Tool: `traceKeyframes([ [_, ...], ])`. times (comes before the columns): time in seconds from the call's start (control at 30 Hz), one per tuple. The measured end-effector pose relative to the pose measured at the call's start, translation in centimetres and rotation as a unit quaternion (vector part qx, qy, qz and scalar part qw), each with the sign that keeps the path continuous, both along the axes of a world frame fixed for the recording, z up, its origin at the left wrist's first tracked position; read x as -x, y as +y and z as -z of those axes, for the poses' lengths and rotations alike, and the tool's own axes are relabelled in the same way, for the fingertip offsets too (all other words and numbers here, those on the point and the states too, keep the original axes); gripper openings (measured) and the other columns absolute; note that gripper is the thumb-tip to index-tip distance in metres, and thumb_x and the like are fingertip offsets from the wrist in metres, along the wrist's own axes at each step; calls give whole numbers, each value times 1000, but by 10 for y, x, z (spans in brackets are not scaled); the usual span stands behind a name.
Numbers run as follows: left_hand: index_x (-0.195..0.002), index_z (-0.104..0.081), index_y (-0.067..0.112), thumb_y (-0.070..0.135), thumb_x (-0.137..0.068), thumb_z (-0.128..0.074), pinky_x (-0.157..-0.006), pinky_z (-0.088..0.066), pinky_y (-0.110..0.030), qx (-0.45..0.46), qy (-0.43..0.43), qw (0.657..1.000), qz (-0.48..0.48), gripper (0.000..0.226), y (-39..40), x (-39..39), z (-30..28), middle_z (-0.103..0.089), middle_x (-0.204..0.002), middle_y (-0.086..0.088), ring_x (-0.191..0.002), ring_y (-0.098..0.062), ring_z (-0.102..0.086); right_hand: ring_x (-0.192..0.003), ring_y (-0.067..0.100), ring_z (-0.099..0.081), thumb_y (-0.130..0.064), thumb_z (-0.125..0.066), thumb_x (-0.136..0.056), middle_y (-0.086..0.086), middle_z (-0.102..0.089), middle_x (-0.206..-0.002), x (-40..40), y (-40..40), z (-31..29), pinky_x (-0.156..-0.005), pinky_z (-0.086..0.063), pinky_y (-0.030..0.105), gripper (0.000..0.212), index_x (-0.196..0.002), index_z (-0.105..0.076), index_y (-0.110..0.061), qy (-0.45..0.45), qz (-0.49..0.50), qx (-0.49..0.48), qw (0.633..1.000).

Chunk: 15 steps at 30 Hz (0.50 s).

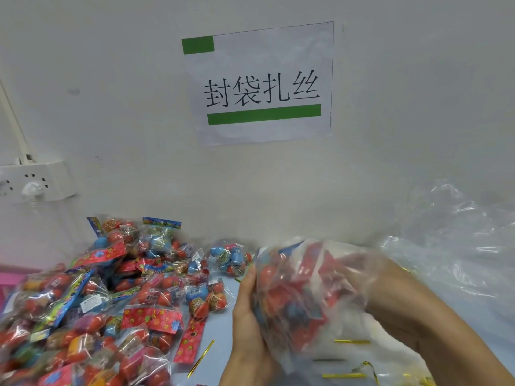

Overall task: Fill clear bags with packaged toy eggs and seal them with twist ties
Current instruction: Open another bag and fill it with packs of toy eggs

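A crinkled clear plastic bag (303, 296), blurred and partly filled with red and blue packaged toy eggs, sat near the middle of the pale blue table (220, 324), between both hands. The left hand (246, 310) pressed flat against its left side, fingers straight and together. The right hand (387, 296) lay behind the plastic on the right; its finger position could not be told. A heap of packaged toy eggs (92, 299) lay left. Gold twist ties (201, 358) lay near. A white paper sign (262, 82) hung on the far wall.
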State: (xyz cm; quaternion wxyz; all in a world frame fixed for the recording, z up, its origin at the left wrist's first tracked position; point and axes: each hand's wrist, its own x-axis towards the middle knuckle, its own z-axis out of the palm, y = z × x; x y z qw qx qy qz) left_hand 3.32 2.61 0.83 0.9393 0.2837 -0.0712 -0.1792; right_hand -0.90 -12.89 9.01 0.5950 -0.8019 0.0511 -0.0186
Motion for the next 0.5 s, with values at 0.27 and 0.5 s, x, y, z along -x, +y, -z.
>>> traceKeyframes([
  [0.27,-119,-73,20,59,-91,-47,-72,-58,-48,18,44,986,-160,54,8,-8,-2,-73,-111,-15,-91,-36,-73,-71,2,-72,-9,-52,-94,-12,-75,-77,2,-4,-26,-75,-58,35,29,-88,-73,-27,-231,138,53,962],
  [0.5,-111,-76,24,64,-91,-43,-82,-57,-55,11,38,982,-183,56,9,-5,-7,-71,-118,-16,-104,-40,-69,-85,3,-73,-47,-82,-75,-19,-71,-108,-4,9,8,-86,-58,31,41,-114,-68,-43,-20,-110,116,987],
])
